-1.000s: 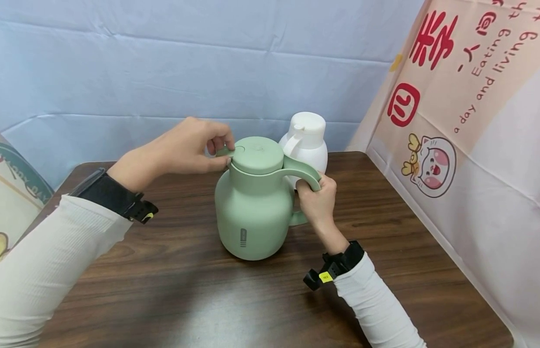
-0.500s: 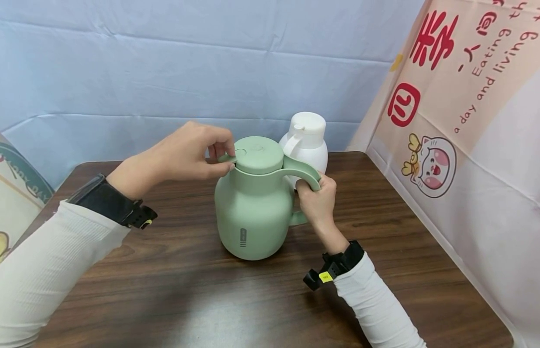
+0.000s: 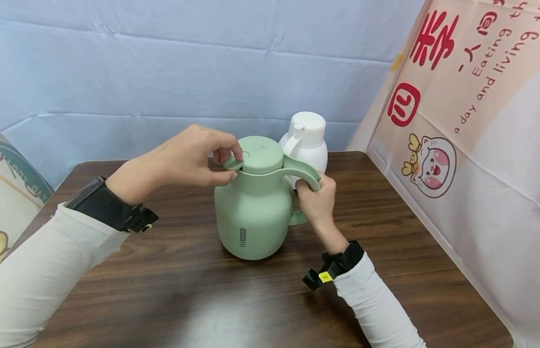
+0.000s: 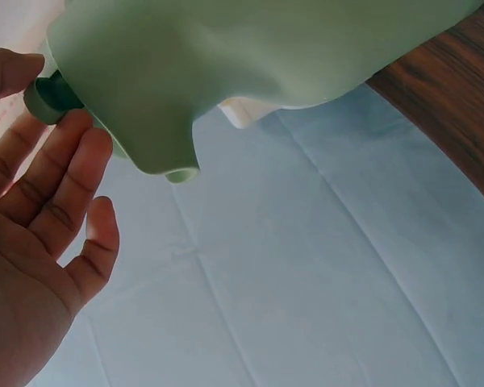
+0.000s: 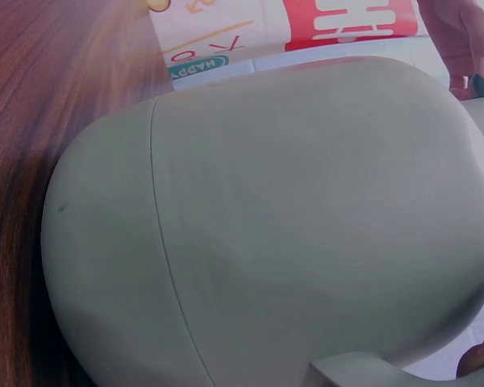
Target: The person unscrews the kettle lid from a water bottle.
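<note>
A pale green thermos jug (image 3: 252,212) stands upright on the dark wood table (image 3: 174,270). My right hand (image 3: 318,199) grips its curved handle (image 3: 298,167) on the right side. At the jug's left, thumb and fingers of my left hand (image 3: 189,157) pinch the tab (image 3: 233,164) that juts from the round lid (image 3: 263,153). From below, the left wrist view shows that tab (image 4: 47,101) between thumb and fingers, beside the spout (image 4: 157,145). The jug's smooth body (image 5: 306,210) fills most of the right wrist view.
Behind the green jug, to its right, stands a smaller white jug (image 3: 311,142), partly hidden. A pale blue cloth (image 3: 143,72) hangs behind the table. A printed cloth (image 3: 470,145) hangs along the right edge, and another printed sheet (image 3: 13,193) is at the far left.
My left hand has come slightly toward me and right, turning the lid so that its tab swings from the left side toward the front. The right hand and jug body stay put.
</note>
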`<state>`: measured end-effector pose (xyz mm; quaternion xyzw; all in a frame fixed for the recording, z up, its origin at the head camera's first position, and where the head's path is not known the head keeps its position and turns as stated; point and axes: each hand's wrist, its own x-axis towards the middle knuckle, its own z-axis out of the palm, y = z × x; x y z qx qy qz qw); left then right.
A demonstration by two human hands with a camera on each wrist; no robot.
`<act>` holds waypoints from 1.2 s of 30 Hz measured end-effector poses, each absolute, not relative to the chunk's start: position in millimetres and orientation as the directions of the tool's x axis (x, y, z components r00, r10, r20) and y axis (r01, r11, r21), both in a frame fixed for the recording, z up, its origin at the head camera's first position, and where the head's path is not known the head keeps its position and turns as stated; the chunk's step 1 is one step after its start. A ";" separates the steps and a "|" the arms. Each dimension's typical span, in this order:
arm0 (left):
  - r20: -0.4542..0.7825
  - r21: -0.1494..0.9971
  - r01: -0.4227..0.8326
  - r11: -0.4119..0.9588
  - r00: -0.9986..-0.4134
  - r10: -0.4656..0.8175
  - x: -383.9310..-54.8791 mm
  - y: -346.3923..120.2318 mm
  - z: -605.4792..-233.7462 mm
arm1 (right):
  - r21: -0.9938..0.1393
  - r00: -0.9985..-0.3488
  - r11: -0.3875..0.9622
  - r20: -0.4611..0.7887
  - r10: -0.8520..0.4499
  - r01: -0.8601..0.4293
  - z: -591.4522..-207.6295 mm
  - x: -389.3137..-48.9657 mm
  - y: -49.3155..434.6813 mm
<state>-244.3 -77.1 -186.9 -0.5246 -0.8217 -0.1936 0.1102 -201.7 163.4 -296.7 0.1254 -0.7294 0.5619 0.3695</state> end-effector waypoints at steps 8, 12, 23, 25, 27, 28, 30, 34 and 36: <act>0.371 0.201 0.910 0.362 -0.412 0.832 -239.1 -73.1 -185.7 | -0.726 -0.694 0.339 0.681 0.233 -0.598 -295.2 -201.5 163.1; 0.377 0.180 0.923 0.340 -0.384 0.843 -235.5 -70.6 -184.8 | -0.727 -0.699 0.339 0.679 0.225 -0.597 -294.2 -202.6 162.1; 0.379 0.169 0.938 0.303 -0.345 0.859 -230.5 -59.5 -185.1 | -0.738 -0.710 0.336 0.667 0.229 -0.585 -294.0 -202.6 162.4; 0.379 0.161 0.938 0.307 -0.346 0.858 -229.8 -57.4 -185.3 | -0.738 -0.710 0.338 0.667 0.228 -0.585 -293.7 -202.6 162.5; 0.376 0.159 0.935 0.317 -0.354 0.857 -229.2 -56.1 -185.3 | -0.737 -0.709 0.342 0.667 0.228 -0.583 -293.4 -202.7 162.7; 0.376 0.156 0.935 0.319 -0.355 0.856 -229.0 -55.5 -185.2 | -0.737 -0.709 0.344 0.667 0.228 -0.582 -293.3 -202.6 162.7; 0.380 0.150 0.935 0.322 -0.356 0.854 -228.8 -54.2 -185.3 | -0.738 -0.710 0.346 0.665 0.230 -0.579 -293.3 -202.4 162.8; 0.393 0.143 0.935 0.326 -0.356 0.848 -228.6 -51.6 -186.3 | -0.738 -0.710 0.349 0.665 0.230 -0.578 -293.6 -202.0 162.6; 0.399 0.142 0.933 0.332 -0.361 0.843 -228.2 -50.4 -187.1 | -0.737 -0.710 0.348 0.666 0.229 -0.579 -293.9 -201.8 162.4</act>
